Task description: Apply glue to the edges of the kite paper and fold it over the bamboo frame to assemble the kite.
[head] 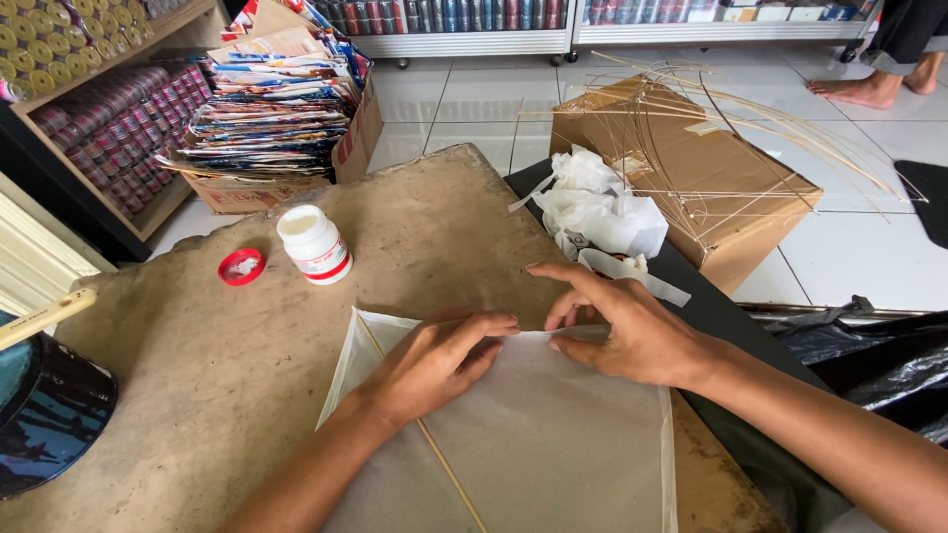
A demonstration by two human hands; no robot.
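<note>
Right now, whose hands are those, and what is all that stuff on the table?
The picture comes from a camera worn on a person's head, looking down at their own bare hands. The left hand and right hand press flat on a thin white paper sheet with a slim bamboo stick running across it. It lies on a worn brown board. Nearby stand an open white glue bottle and its red cap. Behind sits a cardboard box with bent bamboo frames.

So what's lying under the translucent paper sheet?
A thin bamboo stick shows through the paper sheet, running diagonally across the worn brown board. The left hand and right hand cover its upper edge.
</note>
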